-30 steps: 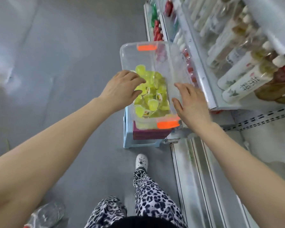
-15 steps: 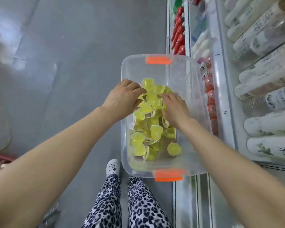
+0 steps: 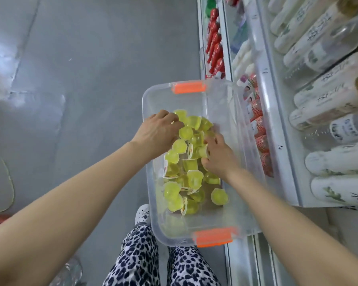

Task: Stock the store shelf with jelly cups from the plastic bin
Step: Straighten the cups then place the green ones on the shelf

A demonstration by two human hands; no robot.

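A clear plastic bin (image 3: 234, 112) with orange latches sits in front of me, holding several yellow-green jelly cups (image 3: 191, 178). Both of my hands are inside it, on the pile at its far half. My left hand (image 3: 157, 133) is curled over cups at the left side of the pile, fingers bent down onto them. My right hand (image 3: 217, 155) has its fingers closed around a jelly cup near the pile's middle. The store shelf (image 3: 277, 120) runs along the right side of the bin.
The shelves at right carry white bottles (image 3: 329, 96) lying on their sides; lower rows hold red bottles (image 3: 215, 42) and red-patterned packs (image 3: 260, 129). Grey floor (image 3: 81, 79) lies at left. My legs and a white shoe (image 3: 143, 214) are below the bin.
The view swung down over the bin. My right hand went from the bin's rim into the pile and closed on a cup; my left hand stays curled on the cups.
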